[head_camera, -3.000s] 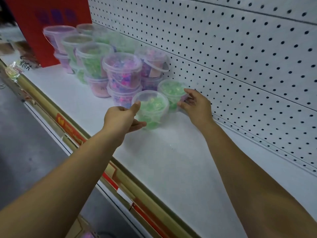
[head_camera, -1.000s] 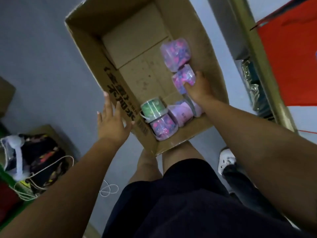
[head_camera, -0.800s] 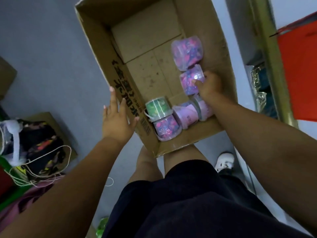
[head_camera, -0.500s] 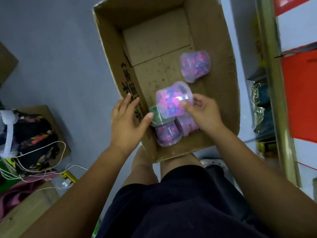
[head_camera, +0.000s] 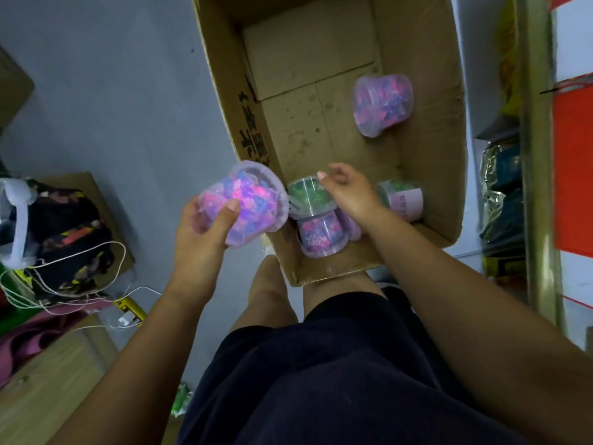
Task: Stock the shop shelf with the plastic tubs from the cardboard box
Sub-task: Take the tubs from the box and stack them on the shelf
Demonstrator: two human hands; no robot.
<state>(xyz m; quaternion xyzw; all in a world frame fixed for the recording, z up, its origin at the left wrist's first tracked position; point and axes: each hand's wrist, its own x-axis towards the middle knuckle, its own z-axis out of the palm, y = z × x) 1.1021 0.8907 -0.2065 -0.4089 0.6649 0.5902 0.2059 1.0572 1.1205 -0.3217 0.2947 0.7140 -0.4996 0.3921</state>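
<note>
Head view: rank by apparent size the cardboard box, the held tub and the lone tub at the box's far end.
1. Cardboard box, far the largest.
2. Held tub in left hand.
3. Lone tub.
The held tub is nearer the camera; they may be equal.

Left hand (head_camera: 205, 232) clasped in grip; right hand (head_camera: 348, 192) loosely spread.

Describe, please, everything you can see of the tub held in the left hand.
The tub is a small round container of clear, lilac-tinted plastic with a flared rim, packed with pink, purple and blue pieces. It is tilted, held just outside the cardboard box by its left wall. The left hand grips it from below, thumb across its side. The right hand does not touch it.
</note>
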